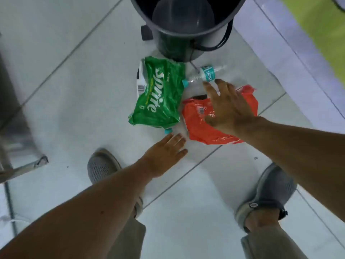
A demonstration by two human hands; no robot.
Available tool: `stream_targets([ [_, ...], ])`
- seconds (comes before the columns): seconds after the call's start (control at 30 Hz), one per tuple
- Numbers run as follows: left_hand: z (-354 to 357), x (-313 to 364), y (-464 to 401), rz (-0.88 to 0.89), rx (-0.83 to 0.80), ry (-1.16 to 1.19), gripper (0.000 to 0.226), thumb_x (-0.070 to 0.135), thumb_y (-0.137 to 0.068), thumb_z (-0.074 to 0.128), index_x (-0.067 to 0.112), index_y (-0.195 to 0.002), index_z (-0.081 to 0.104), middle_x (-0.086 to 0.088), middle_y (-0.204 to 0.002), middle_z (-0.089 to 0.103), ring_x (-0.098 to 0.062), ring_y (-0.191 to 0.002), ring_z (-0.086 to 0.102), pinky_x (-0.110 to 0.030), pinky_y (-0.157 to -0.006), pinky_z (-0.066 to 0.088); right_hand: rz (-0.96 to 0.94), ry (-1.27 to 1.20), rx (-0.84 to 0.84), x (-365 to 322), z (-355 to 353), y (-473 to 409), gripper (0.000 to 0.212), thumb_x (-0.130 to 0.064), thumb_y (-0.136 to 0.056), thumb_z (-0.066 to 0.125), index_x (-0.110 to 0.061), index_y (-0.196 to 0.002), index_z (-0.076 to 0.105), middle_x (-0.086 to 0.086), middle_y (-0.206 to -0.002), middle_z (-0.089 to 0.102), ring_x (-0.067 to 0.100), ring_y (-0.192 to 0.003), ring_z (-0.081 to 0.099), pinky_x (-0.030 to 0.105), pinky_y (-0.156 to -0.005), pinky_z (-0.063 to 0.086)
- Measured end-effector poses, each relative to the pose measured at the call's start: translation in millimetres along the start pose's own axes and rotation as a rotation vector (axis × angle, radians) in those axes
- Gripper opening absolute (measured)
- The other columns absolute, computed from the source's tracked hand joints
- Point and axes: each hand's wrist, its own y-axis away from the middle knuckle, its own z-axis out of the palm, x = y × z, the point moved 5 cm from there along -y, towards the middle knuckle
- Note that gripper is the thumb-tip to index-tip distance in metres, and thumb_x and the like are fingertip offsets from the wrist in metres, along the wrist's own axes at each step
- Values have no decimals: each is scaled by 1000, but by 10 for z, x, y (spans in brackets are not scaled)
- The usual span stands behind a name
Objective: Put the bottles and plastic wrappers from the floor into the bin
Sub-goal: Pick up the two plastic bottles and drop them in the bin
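Note:
A green Sprite wrapper [159, 94] lies crumpled on the white tiled floor. To its right lies an orange-red wrapper [197, 118]. A clear bottle [207, 73] with a teal label and teal cap rests just beyond them, near the base of the dark bin [188, 32]. A second teal cap [168, 130] peeks out under the green wrapper's near edge. My right hand [225, 107] hovers open over the orange-red wrapper, fingertips close to the bottle. My left hand [166, 154] is open, fingers spread, just short of the second cap.
My two grey shoes [101, 165] [268, 195] stand on the tiles below the litter. A black cable [224, 39] loops around the bin's right side. A metal furniture leg [24, 165] sits at the left. A purple and yellow-green mat [315, 43] lies at the right.

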Motion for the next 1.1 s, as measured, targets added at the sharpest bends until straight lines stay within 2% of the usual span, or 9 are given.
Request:
stream_targets([
  [0.07,54,-94,-31,-26,-12,-25,42,14,-82,63,14,-122,77,-20,-132,72,-41,-129,65,-57,-109,53,-12,12,66,8,27,-122,102,-46,-86,73,-20,-164,12,21,-166,24,43,-151,27,59,-119,37],
  [0.2,113,-108,16,23,15,-39,49,11,-93,35,12,-127,70,-17,-126,71,-42,-130,61,-59,-121,38,-13,76,79,32,84,-305,101,-42,-83,75,-19,-162,17,22,-163,26,45,-151,27,62,-118,36],
  [0.23,78,-104,71,20,26,-28,51,9,-92,35,11,-131,67,-18,-126,70,-42,-130,61,-60,-122,35,-22,84,81,19,86,-326,101,-40,-82,76,-19,-161,17,21,-163,27,45,-151,27,62,-118,36],
  [0.33,-101,-131,201,-23,66,48,56,11,-87,56,8,-143,57,-18,-130,65,-40,-130,58,-59,-125,31,-4,72,71,-4,20,-323,102,-33,-81,79,-20,-162,17,20,-164,25,44,-152,26,61,-120,36],
  [0.47,-529,-395,248,-151,197,208,60,29,-92,64,7,-147,54,-16,-133,63,-35,-129,57,-54,-125,33,-6,75,44,-83,-20,-271,103,-32,-86,76,-19,-165,11,21,-168,19,43,-155,23,60,-123,31],
  [0.6,-891,-925,128,-349,331,254,55,19,-87,65,5,-140,58,-17,-127,65,-35,-119,59,-49,-116,42,-59,122,57,-114,-50,-387,98,-19,-85,72,-17,-164,14,22,-168,20,44,-154,24,63,-120,33],
  [0.8,-810,-1408,-97,-470,280,146,59,11,-84,61,2,-141,56,-19,-125,67,-38,-116,60,-53,-112,44,-102,204,40,-107,38,-725,102,-4,-83,67,-20,-166,9,19,-172,13,43,-159,13,69,-124,19],
  [0.93,-693,-1451,-208,-469,264,118,61,10,-83,60,4,-144,54,-17,-128,67,-37,-117,60,-53,-111,45,-134,269,49,-81,158,-870,90,1,-83,63,-21,-162,27,19,-167,27,44,-156,22,76,-121,16],
  [1.1,-654,-1390,-255,-434,277,90,62,6,-83,63,6,-144,53,-13,-129,67,-34,-119,60,-50,-112,44,-175,304,104,-53,229,-844,69,2,-83,55,-16,-149,50,18,-151,46,45,-145,38,80,-116,23],
])
